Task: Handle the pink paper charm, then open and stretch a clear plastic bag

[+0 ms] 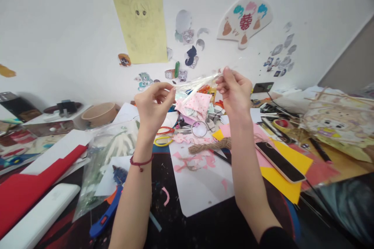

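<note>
A thin, clear plastic bag or film [198,82] is stretched between my two hands, above the desk and in front of the wall. My left hand [154,99], with a dark red cord bracelet at the wrist, pinches its left end. At the other end, slightly higher, my right hand [235,89] grips it between thumb and fingers. Whether anything is inside the plastic is hard to make out. Just beneath lies a pink dotted fabric piece [197,105]. Closer to me are a round clear disc with a rim [199,128] and a twine bundle [209,146].
Scissors with yellow and red handles [163,141] lie left of the twine. A white sheet [204,190] with pink scraps covers the middle. On the right, a phone [280,161] rests on yellow paper [292,190]. A blue-handled tool [108,214] and red paper [26,186] are leftward.
</note>
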Demonstrator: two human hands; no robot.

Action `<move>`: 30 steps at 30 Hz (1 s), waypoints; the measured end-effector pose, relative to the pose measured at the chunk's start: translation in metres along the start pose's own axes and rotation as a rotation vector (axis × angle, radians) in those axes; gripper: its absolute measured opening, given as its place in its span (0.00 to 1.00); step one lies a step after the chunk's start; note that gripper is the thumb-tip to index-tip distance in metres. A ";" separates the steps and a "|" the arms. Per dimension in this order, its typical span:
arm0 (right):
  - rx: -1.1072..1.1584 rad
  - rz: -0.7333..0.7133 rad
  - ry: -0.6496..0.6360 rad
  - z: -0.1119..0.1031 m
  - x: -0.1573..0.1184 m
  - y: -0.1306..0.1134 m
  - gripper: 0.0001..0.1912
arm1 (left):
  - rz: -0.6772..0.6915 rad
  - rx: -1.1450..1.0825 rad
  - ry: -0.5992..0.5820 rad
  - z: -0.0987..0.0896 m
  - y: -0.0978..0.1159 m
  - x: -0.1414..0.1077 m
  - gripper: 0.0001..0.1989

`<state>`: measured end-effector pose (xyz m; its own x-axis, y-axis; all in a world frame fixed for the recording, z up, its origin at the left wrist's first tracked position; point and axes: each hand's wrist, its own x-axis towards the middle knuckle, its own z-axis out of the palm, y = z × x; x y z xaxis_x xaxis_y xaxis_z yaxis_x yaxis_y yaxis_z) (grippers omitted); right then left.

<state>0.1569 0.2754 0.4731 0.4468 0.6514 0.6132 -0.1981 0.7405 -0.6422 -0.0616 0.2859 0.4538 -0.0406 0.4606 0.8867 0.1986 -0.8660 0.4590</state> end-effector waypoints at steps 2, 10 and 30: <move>-0.005 -0.005 0.006 -0.002 0.001 -0.001 0.18 | -0.026 0.003 -0.087 -0.004 -0.003 0.002 0.03; -0.094 -0.032 -0.072 0.003 -0.005 -0.002 0.17 | -0.028 0.106 -0.380 0.003 -0.003 0.001 0.22; -0.192 -0.073 -0.089 -0.003 -0.003 -0.005 0.19 | -0.082 0.064 -0.719 -0.008 0.000 0.003 0.15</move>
<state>0.1591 0.2696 0.4728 0.3735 0.6154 0.6941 0.0052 0.7469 -0.6650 -0.0700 0.2854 0.4570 0.5919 0.5567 0.5829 0.2800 -0.8202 0.4989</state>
